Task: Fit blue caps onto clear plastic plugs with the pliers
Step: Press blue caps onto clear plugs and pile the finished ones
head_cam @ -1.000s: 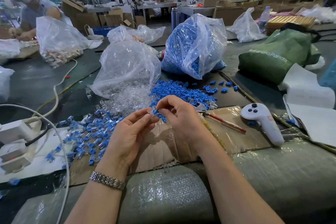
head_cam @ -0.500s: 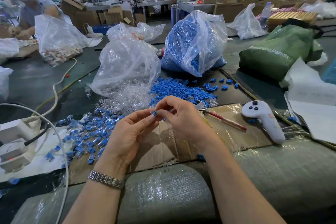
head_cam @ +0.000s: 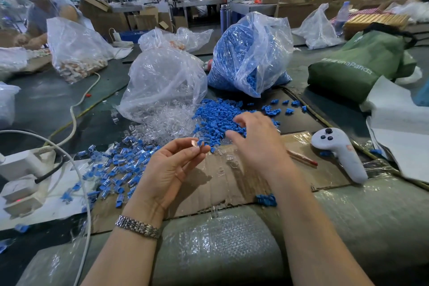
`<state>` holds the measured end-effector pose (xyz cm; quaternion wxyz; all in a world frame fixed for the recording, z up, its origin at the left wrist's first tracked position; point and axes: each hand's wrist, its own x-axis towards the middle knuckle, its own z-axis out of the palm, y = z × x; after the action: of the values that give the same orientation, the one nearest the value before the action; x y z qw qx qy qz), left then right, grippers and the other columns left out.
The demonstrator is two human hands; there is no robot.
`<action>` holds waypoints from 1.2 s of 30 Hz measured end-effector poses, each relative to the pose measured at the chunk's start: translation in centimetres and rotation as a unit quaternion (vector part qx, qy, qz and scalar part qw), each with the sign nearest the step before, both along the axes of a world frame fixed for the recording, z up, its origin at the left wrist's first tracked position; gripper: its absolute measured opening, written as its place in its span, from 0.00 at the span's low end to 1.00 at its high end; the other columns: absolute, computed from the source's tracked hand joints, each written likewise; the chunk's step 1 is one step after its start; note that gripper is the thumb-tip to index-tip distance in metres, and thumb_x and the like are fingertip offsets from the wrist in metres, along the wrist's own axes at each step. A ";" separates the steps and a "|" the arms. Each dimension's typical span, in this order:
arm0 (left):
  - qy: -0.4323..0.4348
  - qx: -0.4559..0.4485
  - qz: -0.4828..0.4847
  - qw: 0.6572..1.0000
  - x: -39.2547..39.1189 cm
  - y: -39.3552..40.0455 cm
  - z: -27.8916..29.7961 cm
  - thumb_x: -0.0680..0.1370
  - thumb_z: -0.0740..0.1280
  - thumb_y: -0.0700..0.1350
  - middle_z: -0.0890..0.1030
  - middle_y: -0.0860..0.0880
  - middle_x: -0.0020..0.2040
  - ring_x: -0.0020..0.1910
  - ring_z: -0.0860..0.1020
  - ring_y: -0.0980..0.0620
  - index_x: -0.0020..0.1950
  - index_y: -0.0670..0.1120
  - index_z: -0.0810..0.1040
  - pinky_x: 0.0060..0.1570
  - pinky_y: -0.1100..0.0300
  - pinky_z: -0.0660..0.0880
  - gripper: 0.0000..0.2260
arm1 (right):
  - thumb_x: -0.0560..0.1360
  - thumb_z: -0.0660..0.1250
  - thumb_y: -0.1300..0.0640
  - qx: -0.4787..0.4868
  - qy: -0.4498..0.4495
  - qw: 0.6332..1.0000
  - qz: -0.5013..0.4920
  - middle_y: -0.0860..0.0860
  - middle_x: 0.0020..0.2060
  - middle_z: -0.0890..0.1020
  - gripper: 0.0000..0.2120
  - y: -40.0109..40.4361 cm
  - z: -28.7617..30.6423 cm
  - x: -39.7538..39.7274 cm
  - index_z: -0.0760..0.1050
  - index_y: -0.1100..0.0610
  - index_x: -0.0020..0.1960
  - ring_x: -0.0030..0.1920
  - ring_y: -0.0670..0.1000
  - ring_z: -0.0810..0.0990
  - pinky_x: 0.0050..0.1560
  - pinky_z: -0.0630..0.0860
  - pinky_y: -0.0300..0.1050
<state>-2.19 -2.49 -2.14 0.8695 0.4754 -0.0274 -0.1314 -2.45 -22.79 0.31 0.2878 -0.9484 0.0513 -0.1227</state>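
The person's left hand is pinching a small clear plastic plug between thumb and fingertips, holding it up just above the cardboard sheet; whether a blue cap is already seated on it is too small to tell. The right hand is hovering with loosely spread fingers over the near edge of the loose blue caps, holding nothing, and is seemingly reaching for one cap. The pliers are lying on the cardboard just beside the right wrist, only their red handles showing, untouched. Finished capped plugs are lying scattered to the left, and spilled clear plugs are sitting in front of their bag. To do this step well, the right hand is likely needing to pick a single cap cleanly off the heap's edge rather than dig into it, turn its open side toward the plug, and keep the left pinch firm but clear of the plug's end so that the cap is meeting it squarely before the pliers are pressing it home; a skewed cap is probably jamming or slipping off
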 end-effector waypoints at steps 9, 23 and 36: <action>-0.001 -0.008 -0.021 1.000 -0.2 0.1 0.0 0.73 0.71 0.31 0.83 0.35 0.53 0.55 0.84 0.40 0.50 0.37 0.83 0.50 0.57 0.83 0.07 | 0.81 0.64 0.47 -0.158 0.195 0.958 -0.135 0.60 0.63 0.73 0.17 -2.6 -0.9 -1.0 0.74 0.58 0.63 0.63 0.59 0.72 0.64 0.72 0.57; -0.022 -0.043 0.009 0.999 0.2 0.6 0.0 0.72 0.72 0.37 0.86 0.47 0.51 0.50 0.84 0.52 0.48 0.46 0.85 0.54 0.57 0.78 0.08 | 0.83 0.64 0.57 0.200 0.259 0.927 0.184 0.60 0.44 0.85 0.09 1.9 5.0 -4.8 0.76 0.61 0.47 0.41 0.51 0.83 0.54 0.84 0.56; -0.099 0.112 0.046 0.988 -0.5 0.2 0.0 0.65 0.79 0.47 0.85 0.41 0.49 0.49 0.84 0.45 0.49 0.46 0.86 0.49 0.54 0.83 0.14 | 0.84 0.62 0.54 0.190 0.251 0.930 0.187 0.56 0.41 0.82 0.11 3.1 3.3 -4.6 0.74 0.59 0.47 0.41 0.53 0.83 0.52 0.84 0.56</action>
<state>-2.69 -2.32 -2.16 0.8086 0.5815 -0.0766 -0.0461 -7.06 -19.67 3.63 0.4583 -0.8681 -0.0340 0.1878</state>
